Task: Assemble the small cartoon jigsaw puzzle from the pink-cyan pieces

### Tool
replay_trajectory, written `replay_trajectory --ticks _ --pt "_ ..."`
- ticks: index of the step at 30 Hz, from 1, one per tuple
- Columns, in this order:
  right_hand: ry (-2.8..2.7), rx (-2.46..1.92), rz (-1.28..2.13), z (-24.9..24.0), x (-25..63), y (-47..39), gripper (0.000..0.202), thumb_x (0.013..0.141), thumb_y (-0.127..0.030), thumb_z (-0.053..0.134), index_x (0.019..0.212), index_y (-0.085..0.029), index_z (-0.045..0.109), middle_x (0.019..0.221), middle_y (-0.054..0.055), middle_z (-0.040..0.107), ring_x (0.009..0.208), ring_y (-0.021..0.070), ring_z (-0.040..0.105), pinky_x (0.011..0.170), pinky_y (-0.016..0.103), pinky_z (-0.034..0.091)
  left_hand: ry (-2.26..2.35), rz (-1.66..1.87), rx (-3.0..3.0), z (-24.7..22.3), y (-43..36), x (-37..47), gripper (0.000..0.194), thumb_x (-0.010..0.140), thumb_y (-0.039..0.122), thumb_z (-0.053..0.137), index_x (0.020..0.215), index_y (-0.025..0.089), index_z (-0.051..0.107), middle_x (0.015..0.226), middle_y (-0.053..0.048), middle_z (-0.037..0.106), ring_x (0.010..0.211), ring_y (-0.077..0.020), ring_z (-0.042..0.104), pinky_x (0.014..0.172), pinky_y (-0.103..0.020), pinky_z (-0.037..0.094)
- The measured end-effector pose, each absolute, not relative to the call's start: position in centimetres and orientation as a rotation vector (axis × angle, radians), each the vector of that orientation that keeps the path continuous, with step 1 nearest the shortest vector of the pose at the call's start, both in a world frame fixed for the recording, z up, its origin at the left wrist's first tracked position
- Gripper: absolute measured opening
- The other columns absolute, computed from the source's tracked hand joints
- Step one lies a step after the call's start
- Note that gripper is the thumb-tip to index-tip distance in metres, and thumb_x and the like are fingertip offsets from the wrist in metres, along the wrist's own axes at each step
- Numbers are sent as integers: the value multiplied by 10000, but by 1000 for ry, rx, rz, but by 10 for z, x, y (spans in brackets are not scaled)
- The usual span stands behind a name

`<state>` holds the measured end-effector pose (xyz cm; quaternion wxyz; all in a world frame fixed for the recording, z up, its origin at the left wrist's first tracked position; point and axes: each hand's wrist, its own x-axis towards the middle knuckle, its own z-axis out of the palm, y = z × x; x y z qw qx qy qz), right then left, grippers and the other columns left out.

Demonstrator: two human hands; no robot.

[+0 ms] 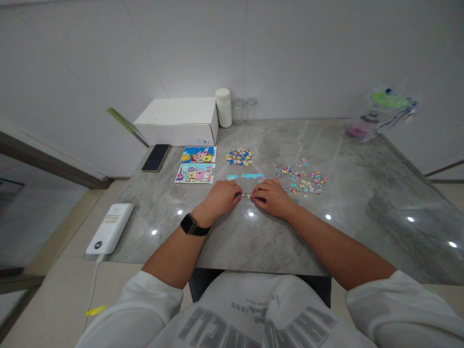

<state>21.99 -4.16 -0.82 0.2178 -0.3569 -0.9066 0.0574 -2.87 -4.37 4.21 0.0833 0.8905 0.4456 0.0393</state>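
Note:
A short strip of joined jigsaw puzzle pieces [246, 196] lies on the grey table between my hands. My left hand [225, 197] pinches its left end, and my right hand [272, 197] has its fingers closed on the right end. Just beyond them is a light-blue row of joined puzzle pieces [253, 176], with a shorter light-blue section [232, 177] to its left. Loose pastel puzzle pieces [308, 185] are scattered to the right. Farther back sits a heap of blue and yellow puzzle pieces [239, 156]. Two cartoon picture cards [195, 173] lie at the left.
A phone [156, 158] and a white power bank [109, 229] with a cable lie along the table's left side. Against the wall stand a white box [177, 118], a white bottle [224, 108] and two clear glasses [238, 112]. A plastic bag [384, 113] occupies the back right corner.

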Motion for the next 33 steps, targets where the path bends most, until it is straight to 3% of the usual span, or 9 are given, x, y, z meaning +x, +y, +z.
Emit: replay_trajectory --ticks 12,33 --pt "-2579 -1058 103 -6 216 -42 183 1008 -332 678 1120 -264 805 1052 79 780 1019 254 631 923 414 358 1318 131 2666 40 -45 -28 180 1001 295 636 1050 198 780 1066 -113 761 1003 -261 703 884 -384 510" --pt "-2533 -1084 27 -5 210 -45 163 1004 -301 665 1008 -260 822 983 64 789 965 241 639 901 425 331 1332 131 2657 41 -46 -26 159 995 298 643 1043 200 759 1068 -100 760 1025 -269 696 890 -390 497"
